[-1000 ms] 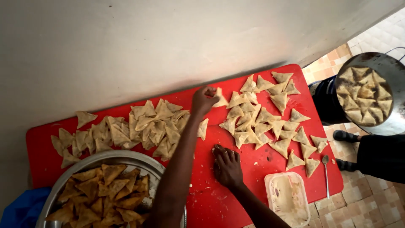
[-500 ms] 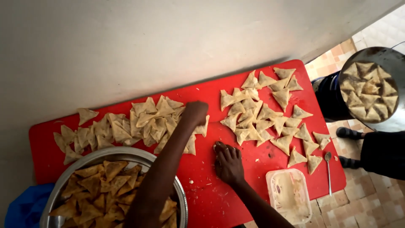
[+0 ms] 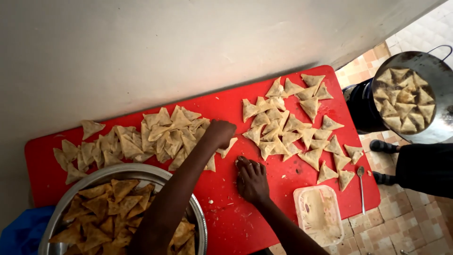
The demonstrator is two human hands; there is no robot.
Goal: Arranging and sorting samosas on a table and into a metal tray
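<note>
A red table [image 3: 226,217] carries two heaps of pale raw triangular samosas: a left heap [image 3: 137,139] and a right heap [image 3: 292,125]. My left arm stretches across a metal bowl to the right edge of the left heap. There my left hand [image 3: 220,133] is curled over a raw samosa [image 3: 230,146] whose tip sticks out below the fingers. My right hand [image 3: 252,180] rests palm down on bare red table between the heaps, fingertips pressed to the surface, holding nothing.
A big metal bowl [image 3: 118,169] of browned samosas sits at the lower left. A white tub of paste [image 3: 318,215] and a spoon [image 3: 361,186] lie front right. Off the right edge stands a pan [image 3: 436,134] of samosas on a dark stove [image 3: 361,111], with someone's dark clothing [image 3: 424,167] beside it.
My left hand has pulled back from near the right heap to the left heap's edge, bringing a samosa along. My right hand has stayed in place.
</note>
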